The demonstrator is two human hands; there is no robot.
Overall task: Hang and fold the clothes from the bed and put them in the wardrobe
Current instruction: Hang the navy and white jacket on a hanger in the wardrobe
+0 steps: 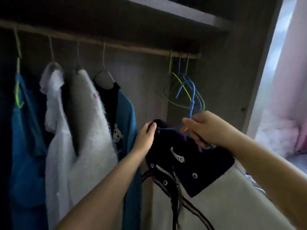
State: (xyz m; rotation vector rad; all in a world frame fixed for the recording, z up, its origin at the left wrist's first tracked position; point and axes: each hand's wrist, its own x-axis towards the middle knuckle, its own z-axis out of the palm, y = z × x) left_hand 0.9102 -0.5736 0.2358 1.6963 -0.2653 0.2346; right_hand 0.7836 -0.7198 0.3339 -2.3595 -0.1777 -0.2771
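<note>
Dark garment (189,163) on blue hanger (192,103), between both hands.

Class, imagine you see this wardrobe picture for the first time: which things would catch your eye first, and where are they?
Probably the two hands at centre: the right hand grips a blue hanger while the left hand holds the dark garment being fitted on it. Next, the white fluffy garment hanging on the rail at left, and the empty coloured hangers bunched at the rail's right end.

Dim, soft blur; daylight from right
</note>
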